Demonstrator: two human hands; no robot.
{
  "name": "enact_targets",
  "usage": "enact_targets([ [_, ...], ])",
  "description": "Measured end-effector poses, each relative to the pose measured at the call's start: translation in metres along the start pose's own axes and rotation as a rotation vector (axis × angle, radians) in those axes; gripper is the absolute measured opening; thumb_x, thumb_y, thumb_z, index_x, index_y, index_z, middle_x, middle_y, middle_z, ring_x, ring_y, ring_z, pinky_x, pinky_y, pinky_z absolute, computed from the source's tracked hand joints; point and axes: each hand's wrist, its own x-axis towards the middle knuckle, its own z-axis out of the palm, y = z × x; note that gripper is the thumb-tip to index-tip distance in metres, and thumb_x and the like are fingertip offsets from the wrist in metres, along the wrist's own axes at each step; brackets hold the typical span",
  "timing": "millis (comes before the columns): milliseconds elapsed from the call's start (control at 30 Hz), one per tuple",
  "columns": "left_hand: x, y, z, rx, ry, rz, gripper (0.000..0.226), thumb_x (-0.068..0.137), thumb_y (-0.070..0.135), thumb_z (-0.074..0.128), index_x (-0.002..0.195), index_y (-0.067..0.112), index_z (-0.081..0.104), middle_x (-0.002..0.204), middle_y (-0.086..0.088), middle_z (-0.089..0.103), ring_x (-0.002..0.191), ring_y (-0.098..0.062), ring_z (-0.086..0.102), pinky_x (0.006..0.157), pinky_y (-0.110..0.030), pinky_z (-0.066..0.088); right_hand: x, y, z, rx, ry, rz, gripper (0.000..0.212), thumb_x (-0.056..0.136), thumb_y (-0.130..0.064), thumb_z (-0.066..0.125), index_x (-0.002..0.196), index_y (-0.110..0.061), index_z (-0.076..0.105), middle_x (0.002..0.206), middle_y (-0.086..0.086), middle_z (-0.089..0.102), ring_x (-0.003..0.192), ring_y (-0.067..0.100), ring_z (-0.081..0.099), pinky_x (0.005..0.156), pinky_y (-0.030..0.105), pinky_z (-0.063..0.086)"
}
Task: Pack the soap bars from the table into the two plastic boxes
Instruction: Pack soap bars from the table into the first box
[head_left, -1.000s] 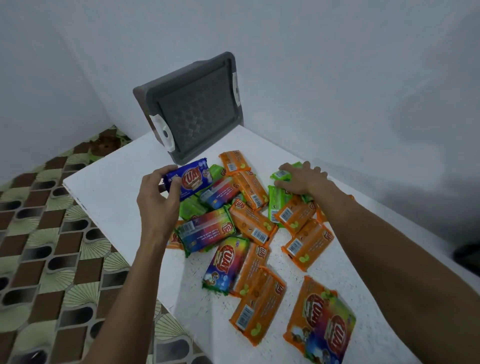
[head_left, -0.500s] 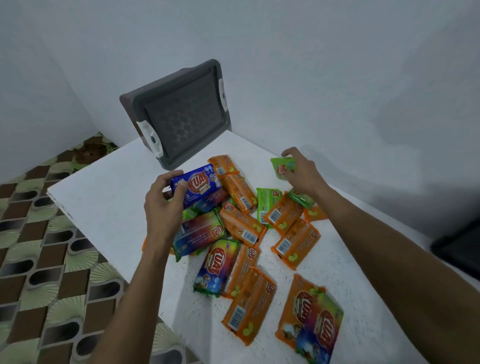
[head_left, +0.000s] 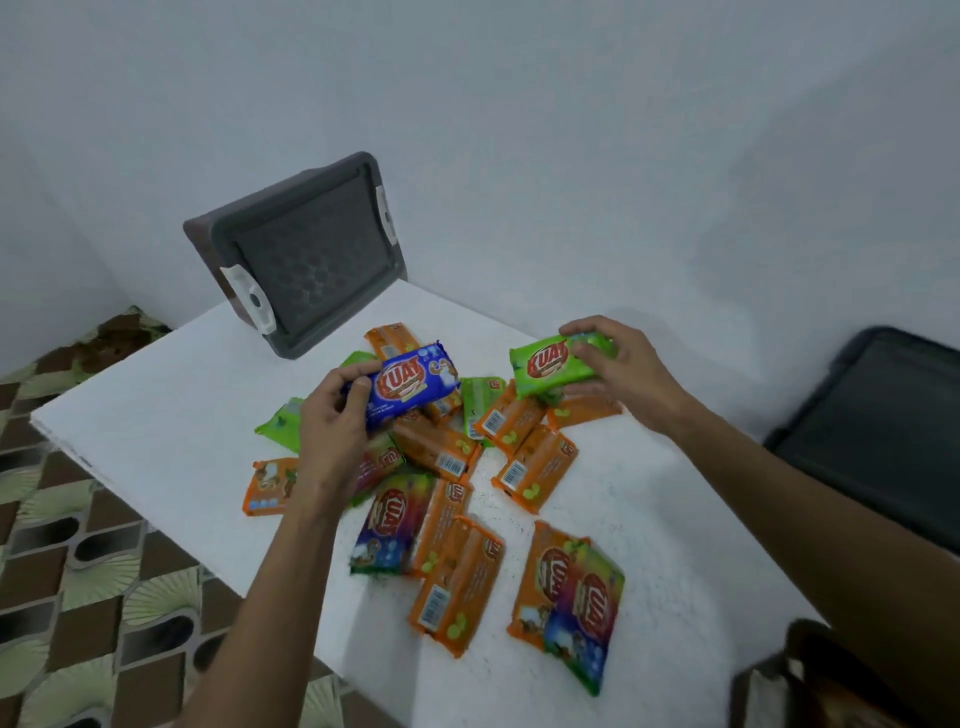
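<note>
We take the white table (head_left: 156, 405) first. 1 grey box (head_left: 311, 260) leans tilted at its far corner, and a dark container (head_left: 883, 415) at the right may be the 2nd box. The soap pile (head_left: 447, 452) lies between them. The left hand (head_left: 332, 431) curls round a blue bar (head_left: 415, 387) and the right hand (head_left: 623, 374) pinches a green bar (head_left: 550, 364), both lifted clear, likely to carry 2 at once.

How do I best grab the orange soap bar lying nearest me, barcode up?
Come from above and pinch the orange soap bar across its long edges at the near half. It lies flat, and there both edges have bare table beside them.
</note>
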Motion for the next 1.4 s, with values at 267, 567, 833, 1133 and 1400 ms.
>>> enact_targets([
  [267,-0.053,0.005,0.045,-0.095,-0.247,-0.021,0.034,0.090,0.011,0.065,0.124,0.016,0.061,0.120,-0.007,0.065,0.102,-0.019,0.069,0.071,-0.028,0.059,-0.098,-0.007,-0.058,0.088,0.101,0.003,0.024,0.091,-0.006,0.065,0.113,-0.016,0.066,0.106,0.013,0.069,0.079,0.025,0.071,0.067,0.036,0.060],
  [567,-0.139,0.014,0.126,-0.273,-0.420,-0.066,0.030,0.092,0.005,0.060,0.119,0.018,0.062,0.108,0.000,0.070,0.093,-0.014,0.071,0.075,-0.026,0.059,-0.230,0.000,-0.127,0.109,0.192,-0.014,0.032,0.090,-0.004,0.064,0.119,-0.018,0.065,0.102,0.011,0.073,0.077,0.025,0.066,0.066,0.034,0.059],
  [833,-0.223,0.005,0.191,-0.221,-0.557,-0.057,0.035,0.093,0.010,0.063,0.125,0.021,0.059,0.124,-0.009,0.063,0.105,-0.024,0.068,0.072,-0.023,0.054,-0.344,0.021,-0.174,0.081,0.303,0.022,0.031,0.089,-0.008,0.065,0.117,-0.021,0.066,0.107,0.009,0.072,0.092,0.026,0.072,0.072,0.038,0.061],
  [1133,-0.292,-0.003,0.233,-0.050,-0.667,0.037,0.039,0.092,0.014,0.064,0.129,0.026,0.058,0.125,0.000,0.063,0.110,-0.015,0.065,0.085,-0.034,0.058,-0.433,0.048,-0.206,0.081,0.411,0.162,0.028,0.092,-0.012,0.062,0.117,-0.023,0.066,0.110,0.007,0.071,0.098,0.025,0.072,0.079,0.049,0.060],
  [1400,-0.305,-0.014,0.234,0.092,-0.710,0.095,0.040,0.093,0.017,0.063,0.131,0.027,0.057,0.126,0.001,0.063,0.112,-0.012,0.063,0.085,-0.039,0.058,-0.460,0.067,-0.202,0.040,0.248,0.318,0.028,0.094,-0.011,0.061,0.119,-0.021,0.064,0.117,0.002,0.066,0.104,0.017,0.069,0.077,0.038,0.061],
])
